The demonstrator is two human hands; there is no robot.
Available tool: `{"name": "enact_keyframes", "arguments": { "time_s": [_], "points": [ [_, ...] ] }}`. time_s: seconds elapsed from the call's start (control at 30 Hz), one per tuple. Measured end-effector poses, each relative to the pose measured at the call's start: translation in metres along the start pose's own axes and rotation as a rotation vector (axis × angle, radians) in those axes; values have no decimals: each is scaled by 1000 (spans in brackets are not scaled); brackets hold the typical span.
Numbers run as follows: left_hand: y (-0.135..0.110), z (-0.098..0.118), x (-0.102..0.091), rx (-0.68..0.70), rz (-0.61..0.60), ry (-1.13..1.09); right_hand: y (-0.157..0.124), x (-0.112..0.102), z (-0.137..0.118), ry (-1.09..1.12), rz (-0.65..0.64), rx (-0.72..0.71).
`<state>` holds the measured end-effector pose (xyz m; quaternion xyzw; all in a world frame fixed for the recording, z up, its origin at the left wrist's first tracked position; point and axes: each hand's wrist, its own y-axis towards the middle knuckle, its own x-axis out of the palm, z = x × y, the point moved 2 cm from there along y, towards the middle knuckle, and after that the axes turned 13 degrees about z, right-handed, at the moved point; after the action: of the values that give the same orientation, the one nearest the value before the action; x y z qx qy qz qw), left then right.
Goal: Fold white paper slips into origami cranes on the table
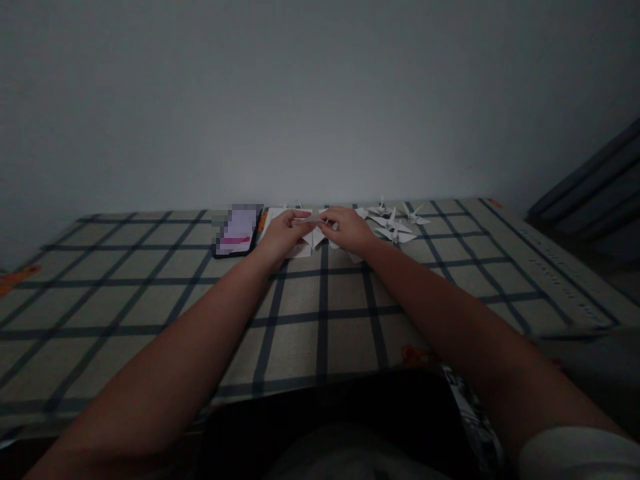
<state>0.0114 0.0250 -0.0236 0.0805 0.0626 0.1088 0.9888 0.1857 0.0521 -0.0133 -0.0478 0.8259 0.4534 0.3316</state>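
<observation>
In the head view, pinching a folded paper [315, 219] between thumb and fingers of both the left hand [285, 235] and the right hand [347, 228], close together near the middle of the far edge of the checked tabletop [300, 347]. Too small, dim and covered by fingers to make out the folds. Beneath and around both hands, more white paper pieces [300, 251], mostly hidden and hard to count. Just right of the right hand, near the far edge, several paper cranes [395, 233], overlapping in view. Left of the left hand, also near that edge, a dark-rimmed phone [235, 230], lying flat, screen pixelated and unreadable. Toward the right edge, printed lettering [560, 273], too blurred to read. Along the near edge, partly blocked by a dark shape [330, 427]. Beyond the near right corner, a pale sleeve [570, 453], cut off.
</observation>
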Motion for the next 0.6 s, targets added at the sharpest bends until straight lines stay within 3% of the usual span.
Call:
{"name": "enact_keyframes", "arguments": {
  "time_s": [0.27,0.6],
  "points": [
    [-6,5,2,-1,-18,-14,0,-5,-5,-92,-25,62],
    [-1,0,0,-65,31,35,-2,-3,-4,-9,19,36]
  ]
}}
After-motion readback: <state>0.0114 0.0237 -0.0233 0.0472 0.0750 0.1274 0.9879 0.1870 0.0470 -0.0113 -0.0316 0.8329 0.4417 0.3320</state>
